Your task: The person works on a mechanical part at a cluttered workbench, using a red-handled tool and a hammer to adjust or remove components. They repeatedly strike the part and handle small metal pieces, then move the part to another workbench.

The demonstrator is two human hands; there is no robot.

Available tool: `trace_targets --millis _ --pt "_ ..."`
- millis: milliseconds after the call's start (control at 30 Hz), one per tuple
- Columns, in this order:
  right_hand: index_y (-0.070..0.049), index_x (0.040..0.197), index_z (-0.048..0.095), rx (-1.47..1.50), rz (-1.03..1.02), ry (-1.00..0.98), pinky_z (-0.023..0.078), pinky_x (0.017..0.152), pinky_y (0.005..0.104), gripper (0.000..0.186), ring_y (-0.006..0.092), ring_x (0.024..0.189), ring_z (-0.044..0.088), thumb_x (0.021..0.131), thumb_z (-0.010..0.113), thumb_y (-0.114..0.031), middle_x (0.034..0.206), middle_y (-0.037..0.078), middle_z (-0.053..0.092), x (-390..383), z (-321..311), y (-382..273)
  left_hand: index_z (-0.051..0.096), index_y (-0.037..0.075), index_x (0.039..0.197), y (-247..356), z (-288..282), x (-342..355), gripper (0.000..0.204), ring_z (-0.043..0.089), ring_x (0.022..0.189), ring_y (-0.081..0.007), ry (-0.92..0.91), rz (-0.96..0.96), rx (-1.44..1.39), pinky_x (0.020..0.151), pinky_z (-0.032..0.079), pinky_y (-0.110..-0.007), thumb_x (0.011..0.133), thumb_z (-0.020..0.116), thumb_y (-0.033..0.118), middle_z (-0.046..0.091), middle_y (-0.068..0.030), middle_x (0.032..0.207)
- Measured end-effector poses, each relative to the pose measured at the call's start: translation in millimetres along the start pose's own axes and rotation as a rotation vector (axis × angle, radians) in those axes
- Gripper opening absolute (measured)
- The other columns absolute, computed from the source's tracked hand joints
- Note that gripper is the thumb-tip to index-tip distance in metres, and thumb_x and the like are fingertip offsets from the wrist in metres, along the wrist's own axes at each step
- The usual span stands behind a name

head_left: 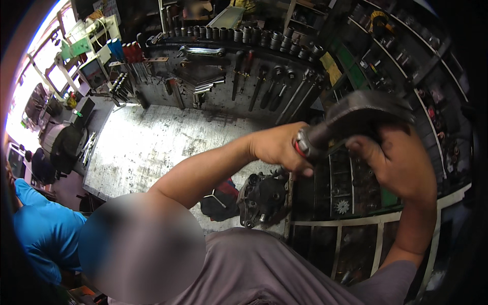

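A bulky dark metal tool (pixel 363 114) is held up by two bare hands, above and clear of a workbench (pixel 145 152). Its narrow end is clasped by the left hand (pixel 278 145), with a silver-and-red collar (pixel 305 144) seen just beside the curled fingers and thumb. The wide body is gripped by the right hand (pixel 406 160); its thumb is seen near the underside, while its other fingers are mostly hidden behind the metal.

Below the left fingers, toward the body, a greasy machine part (pixel 262 197) is set on the bench. Beside it, farther left of those fingers, a three-armed metal tool (pixel 215 198) is laid on a dark bundle.

The lifting is judged done, since the weight is borne by both hands; the machine part is left untouched by either. Whether the collar is fully seated cannot be told.

Beyond the left fingers, a row of sockets (pixel 244 34) is ranged above hung spanners (pixel 202 51). Past the right fingers, shelves (pixel 401 61) are filled with small parts. Far left, a blue-shirted co-worker (pixel 48 229) is partly seen.
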State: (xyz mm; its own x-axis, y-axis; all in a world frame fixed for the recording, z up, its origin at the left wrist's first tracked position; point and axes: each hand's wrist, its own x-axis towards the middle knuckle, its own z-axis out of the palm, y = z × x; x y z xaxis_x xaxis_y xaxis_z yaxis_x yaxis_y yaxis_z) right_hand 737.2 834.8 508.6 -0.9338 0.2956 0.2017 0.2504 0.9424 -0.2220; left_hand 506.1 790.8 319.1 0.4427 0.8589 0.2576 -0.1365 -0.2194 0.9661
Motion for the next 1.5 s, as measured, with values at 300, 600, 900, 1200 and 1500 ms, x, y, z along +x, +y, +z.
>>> trace_targets --millis 300,600,900,1200,1500 --pt "0.002 0.123 0.075 0.255 0.108 0.558 0.060 0.096 0.0403 0.052 0.0265 0.107 0.079 0.097 0.082 -0.042 0.112 0.016 0.081 -2 13 -5 0.068 0.000 0.088 -2 14 0 0.025 0.059 0.071 -0.0104 0.157 0.277 0.074 0.067 0.052 -0.032 0.079 0.088 0.012 0.066 -0.0017 0.076" --pt "0.004 0.131 0.070 0.209 0.419 0.228 0.059 0.096 0.0353 0.046 0.0249 0.106 0.074 0.103 0.077 -0.032 0.120 0.015 0.076 -41 5 12 0.071 0.001 0.100 3 36 10 0.030 0.070 0.076 -0.0183 0.200 0.138 0.115 0.073 0.058 -0.037 0.073 0.083 0.010 0.075 -0.0092 0.083" --pt "0.001 0.133 0.070 0.034 0.141 -0.136 0.060 0.093 0.0366 0.048 0.0266 0.106 0.077 0.105 0.075 -0.038 0.120 0.014 0.078 -19 0 5 0.072 0.001 0.109 1 37 0 0.039 0.070 0.085 -0.0106 0.240 0.069 0.170 0.079 0.059 -0.032 0.073 0.084 0.006 0.076 -0.0044 0.092" --pt "-0.003 0.130 0.072 0.390 0.383 0.193 0.058 0.094 0.0342 0.050 0.0206 0.104 0.075 0.105 0.072 -0.047 0.112 0.010 0.079 -32 12 31 0.071 0.004 0.104 -4 67 -7 0.034 0.068 0.083 -0.0095 0.669 0.127 0.222 0.078 0.058 -0.031 0.082 0.093 0.015 0.076 -0.0036 0.092" --pt "-0.002 0.130 0.073 0.241 0.215 0.226 0.055 0.098 0.0373 0.055 0.0240 0.111 0.074 0.105 0.071 -0.051 0.116 0.013 0.079 -71 24 47 0.069 0.004 0.099 7 61 -9 0.028 0.061 0.077 -0.0092 0.641 0.159 0.313 0.072 0.052 -0.030 0.085 0.092 0.012 0.067 0.0009 0.086"
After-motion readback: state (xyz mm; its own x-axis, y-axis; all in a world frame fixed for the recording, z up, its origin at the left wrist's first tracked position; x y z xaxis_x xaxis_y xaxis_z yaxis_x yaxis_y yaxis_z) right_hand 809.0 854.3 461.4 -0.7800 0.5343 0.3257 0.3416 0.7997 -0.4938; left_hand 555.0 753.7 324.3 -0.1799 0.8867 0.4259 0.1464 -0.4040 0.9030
